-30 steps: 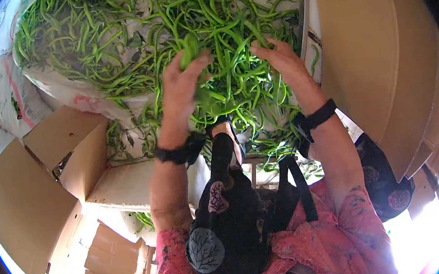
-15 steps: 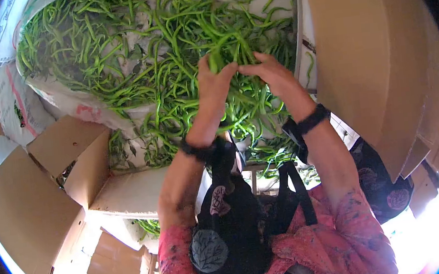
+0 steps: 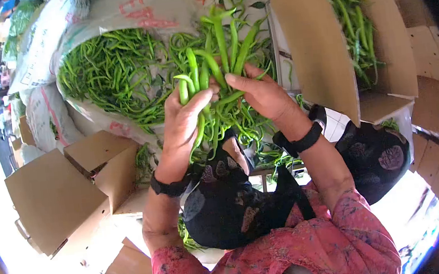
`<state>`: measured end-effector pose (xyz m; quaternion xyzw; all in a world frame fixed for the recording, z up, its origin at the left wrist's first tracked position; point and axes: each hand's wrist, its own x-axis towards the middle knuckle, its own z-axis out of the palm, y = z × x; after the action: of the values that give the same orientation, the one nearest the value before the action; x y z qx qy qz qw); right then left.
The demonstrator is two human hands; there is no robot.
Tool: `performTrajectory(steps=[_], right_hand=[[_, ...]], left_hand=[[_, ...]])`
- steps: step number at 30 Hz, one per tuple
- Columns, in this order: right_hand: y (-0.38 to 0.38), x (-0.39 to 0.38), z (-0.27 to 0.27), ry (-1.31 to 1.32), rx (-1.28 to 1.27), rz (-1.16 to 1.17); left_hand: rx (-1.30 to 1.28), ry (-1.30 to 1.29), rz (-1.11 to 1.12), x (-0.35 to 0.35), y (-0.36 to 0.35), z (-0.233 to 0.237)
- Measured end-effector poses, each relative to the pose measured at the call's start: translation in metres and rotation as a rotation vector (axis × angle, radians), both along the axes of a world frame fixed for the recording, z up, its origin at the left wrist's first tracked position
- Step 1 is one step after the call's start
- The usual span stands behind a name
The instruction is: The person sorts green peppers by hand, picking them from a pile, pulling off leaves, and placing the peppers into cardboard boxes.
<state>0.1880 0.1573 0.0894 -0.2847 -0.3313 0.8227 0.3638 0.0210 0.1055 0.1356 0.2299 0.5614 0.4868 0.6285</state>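
Observation:
Long green chili peppers fill both hands, raised above the loose pile in front of me. My left hand [image 3: 187, 108] is closed round one bunch of green chili peppers [image 3: 193, 68], its thumb pressed across them. In my right hand [image 3: 261, 91] is a second bunch, its chili peppers [image 3: 245, 47] sticking upward past the thumb. The bunches meet between the hands, and most of the fingers are hidden behind the peppers. Beneath and beyond lies the spread of loose chili peppers [image 3: 245, 126], with more spilling from the mouth of a white sack [image 3: 115, 91].
On the right stands an open cardboard box [image 3: 315, 38] with chili peppers [image 3: 355, 34] inside. At the left is another box with raised flaps [image 3: 51, 198]. Filled white sacks [image 3: 56, 34] lie at the back left. My knees, in dark patterned cloth [image 3: 226, 205], are close below my hands.
Both hands have lifted off the pile and come nearer to me, now with bunches of chili peppers upright in them. The view has shifted, showing the inside of the right box.

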Motion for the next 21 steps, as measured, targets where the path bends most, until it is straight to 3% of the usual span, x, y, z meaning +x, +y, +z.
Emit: performTrajectory(steps=[9, 12, 14, 18, 21], right_hand=[[-0.023, 0.026, 0.103, 0.264, 0.068, 0.005], [-0.027, 0.044, 0.122, 0.411, -0.029, 0.020], [-0.028, 0.057, 0.128, 0.511, -0.027, 0.045], [-0.034, 0.075, 0.133, 0.545, 0.041, 0.045], [-0.038, 0.085, 0.121, 0.680, -0.096, 0.067]], left_hand=[[0.114, 0.176, -0.224, 0.015, -0.019, 0.135], [0.094, 0.175, -0.170, 0.017, -0.029, 0.167], [0.117, 0.261, -0.226, 0.011, -0.036, 0.180], [0.109, 0.174, -0.207, 0.004, -0.055, 0.194], [0.066, 0.151, -0.213, -0.008, -0.070, 0.204]])
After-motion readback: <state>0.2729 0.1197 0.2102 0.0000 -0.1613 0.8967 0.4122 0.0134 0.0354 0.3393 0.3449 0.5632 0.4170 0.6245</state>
